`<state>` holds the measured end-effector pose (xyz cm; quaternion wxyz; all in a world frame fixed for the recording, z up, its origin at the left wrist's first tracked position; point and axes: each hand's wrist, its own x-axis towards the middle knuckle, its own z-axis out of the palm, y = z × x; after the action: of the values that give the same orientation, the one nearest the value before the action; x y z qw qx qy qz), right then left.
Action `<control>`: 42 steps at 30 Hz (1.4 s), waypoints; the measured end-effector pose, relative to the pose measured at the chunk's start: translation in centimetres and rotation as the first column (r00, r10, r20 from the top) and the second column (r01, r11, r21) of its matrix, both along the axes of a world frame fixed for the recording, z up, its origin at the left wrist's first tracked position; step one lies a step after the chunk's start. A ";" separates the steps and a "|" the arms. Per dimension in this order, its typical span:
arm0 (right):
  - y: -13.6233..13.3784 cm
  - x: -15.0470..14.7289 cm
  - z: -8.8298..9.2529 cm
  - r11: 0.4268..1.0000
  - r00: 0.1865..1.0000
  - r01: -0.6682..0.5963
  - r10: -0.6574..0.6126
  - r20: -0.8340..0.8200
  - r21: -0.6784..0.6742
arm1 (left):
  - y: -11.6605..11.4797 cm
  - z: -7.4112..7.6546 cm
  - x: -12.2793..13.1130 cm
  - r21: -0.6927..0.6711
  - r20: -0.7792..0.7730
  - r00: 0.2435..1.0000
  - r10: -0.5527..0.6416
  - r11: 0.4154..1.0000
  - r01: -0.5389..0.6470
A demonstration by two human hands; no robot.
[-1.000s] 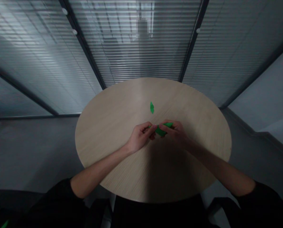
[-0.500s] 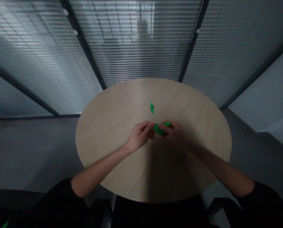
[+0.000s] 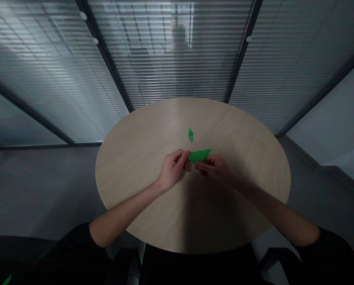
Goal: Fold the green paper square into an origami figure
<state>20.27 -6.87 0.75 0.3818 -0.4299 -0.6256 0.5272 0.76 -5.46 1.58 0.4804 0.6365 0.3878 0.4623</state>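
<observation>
The left hand (image 3: 174, 167) is pinching the left end of a folded green piece (image 3: 199, 155) between thumb and fingers, its other fingers curling beneath. The right hand (image 3: 212, 168) is resting half-curled along the lower edge of the same piece, its fingers touching or nearly touching it; whether they are gripping it cannot be told. The green piece, apparently paper, is tapering to a point toward the right and is tilting slightly upward at that end. It is being held above the middle of the tabletop (image 3: 129, 154), well apart from every edge.

Just beyond the held piece, toward the far edge, a smaller green piece (image 3: 191, 135) is lying on the wood, its long side running roughly from the far edge toward the near edge. Both forearms are crossing the near part of the tabletop, one over the left edge and one over the right, and are ending in black sleeves (image 3: 331, 249). A dark shadow is spreading below the right hand toward the near edge.

Past the far edge, slatted blinds (image 3: 177, 75) are covering glass panels between dark frames (image 3: 113, 71). Grey floor (image 3: 46, 186) is showing beyond the left and right edges.
</observation>
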 end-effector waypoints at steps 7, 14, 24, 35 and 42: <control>0.1 -0.2 -0.4 1.000 1.000 0.011 -0.011 -0.014 0.000 | 0.3 0.0 -0.1 -0.081 0.041 0.997 -0.062 0.995 0.065; -0.2 -0.1 -0.2 1.000 1.000 0.001 -0.001 -0.025 0.020 | 0.1 0.4 -0.1 -0.086 0.027 0.996 -0.085 0.992 0.087; 0.1 -0.3 0.0 0.998 0.992 0.059 -0.057 -0.114 0.018 | 0.6 0.2 -0.3 -0.088 0.079 0.996 -0.048 0.995 0.055; -0.1 0.1 -0.1 0.990 1.000 0.026 -0.023 -0.022 0.141 | 0.3 0.4 0.0 -0.136 0.044 0.986 -0.163 0.976 0.167; -0.4 0.2 -0.6 0.986 0.997 -0.041 0.030 0.069 0.164 | 0.2 0.1 0.1 -0.106 0.037 0.982 -0.183 0.977 0.186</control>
<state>20.45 -7.28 0.16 0.3856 -0.4032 -0.6870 0.4657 0.84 -5.31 1.71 0.5603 0.6363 0.3452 0.4026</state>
